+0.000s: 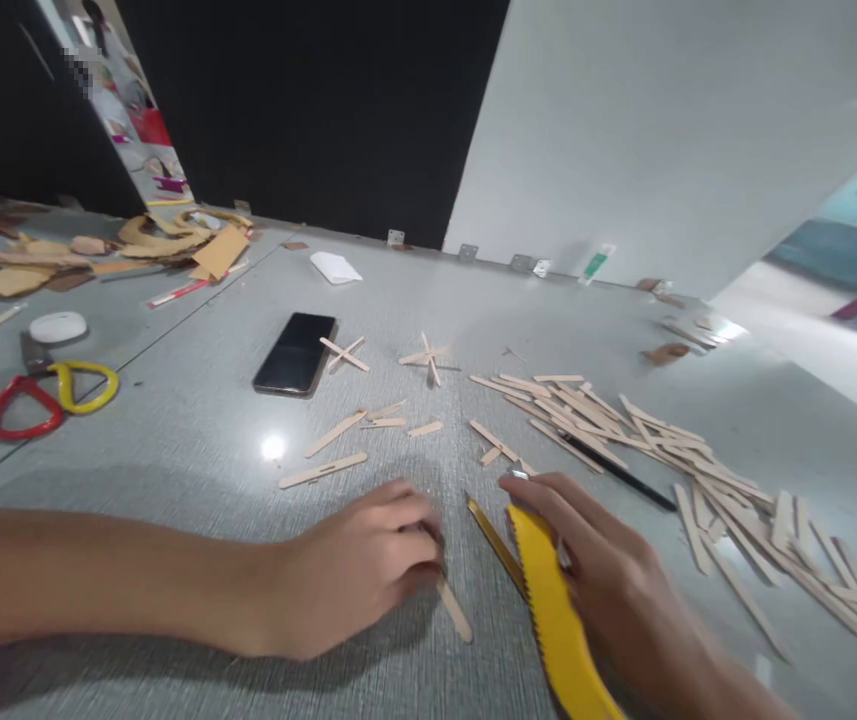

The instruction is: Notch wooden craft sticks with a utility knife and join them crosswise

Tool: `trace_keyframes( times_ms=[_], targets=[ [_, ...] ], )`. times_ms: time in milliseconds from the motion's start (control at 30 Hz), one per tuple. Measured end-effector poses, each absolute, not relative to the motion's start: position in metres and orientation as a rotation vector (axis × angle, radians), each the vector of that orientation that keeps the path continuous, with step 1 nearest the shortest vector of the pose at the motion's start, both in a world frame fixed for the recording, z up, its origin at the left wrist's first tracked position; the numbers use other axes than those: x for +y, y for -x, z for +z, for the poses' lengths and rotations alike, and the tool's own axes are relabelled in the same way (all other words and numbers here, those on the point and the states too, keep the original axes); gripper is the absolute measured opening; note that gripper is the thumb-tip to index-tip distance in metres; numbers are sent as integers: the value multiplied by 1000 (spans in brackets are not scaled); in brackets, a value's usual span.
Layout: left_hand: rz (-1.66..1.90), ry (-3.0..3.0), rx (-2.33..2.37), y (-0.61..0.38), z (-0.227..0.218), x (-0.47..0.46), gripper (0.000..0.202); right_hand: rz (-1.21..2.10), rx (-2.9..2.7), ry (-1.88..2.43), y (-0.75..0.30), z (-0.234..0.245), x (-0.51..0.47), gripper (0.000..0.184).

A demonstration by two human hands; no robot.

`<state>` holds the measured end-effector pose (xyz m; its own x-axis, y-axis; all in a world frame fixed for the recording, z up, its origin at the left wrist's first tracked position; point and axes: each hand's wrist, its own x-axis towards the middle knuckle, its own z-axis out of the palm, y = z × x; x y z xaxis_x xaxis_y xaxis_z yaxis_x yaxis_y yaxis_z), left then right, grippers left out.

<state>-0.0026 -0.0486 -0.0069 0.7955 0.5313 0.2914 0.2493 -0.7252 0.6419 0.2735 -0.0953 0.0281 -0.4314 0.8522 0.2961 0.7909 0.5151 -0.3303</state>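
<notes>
My left hand point(372, 570) is low over the grey table, its fingers closed on a wooden craft stick point(456, 610) whose end points toward me. My right hand point(600, 560) is wrapped along a yellow tool with a toothed edge point(548, 600); its exact kind is unclear. Near the fingertips shows a small shiny metal part point(519, 474). A narrow brassy pointed strip point(495, 540) lies just left of the tool. Beyond the hands are short stick pieces point(334, 434) and two crossed-stick shapes, one point(345, 353) beside the phone and another point(426, 358) farther right.
A phone point(295, 354) lies left of centre. Scissors point(49, 392) with red and yellow handles rest at the left, by a white oval object point(58, 327). Torn cardboard point(173, 240) is heaped behind. A loose stick pile point(668, 450) and a black pen-like rod point(619, 470) spread rightward.
</notes>
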Motion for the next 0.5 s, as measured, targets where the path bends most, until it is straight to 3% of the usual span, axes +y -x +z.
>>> trace_keyframes(
  times_ms=[133,267,333,400,467,500],
  targets=[
    [539,-2223,743,6,8,-50,13,94,-2389,1404,-283,23,-84,36],
    [429,-1822,769,8,34,-54,19,69,-2330,1464,-290,31,-83,47],
    [448,-1548,742,9,52,-57,18,141,-2146,1501,-283,45,-91,38],
    [502,-1447,680,12,69,-60,15,543,-1858,1589,-266,63,-103,28],
    [548,-1435,617,15,85,-64,14,1200,-1570,1557,-242,81,-114,44],
    [571,-1447,607,16,91,-65,15,1377,-1434,1532,-230,90,-118,48]
  ],
)
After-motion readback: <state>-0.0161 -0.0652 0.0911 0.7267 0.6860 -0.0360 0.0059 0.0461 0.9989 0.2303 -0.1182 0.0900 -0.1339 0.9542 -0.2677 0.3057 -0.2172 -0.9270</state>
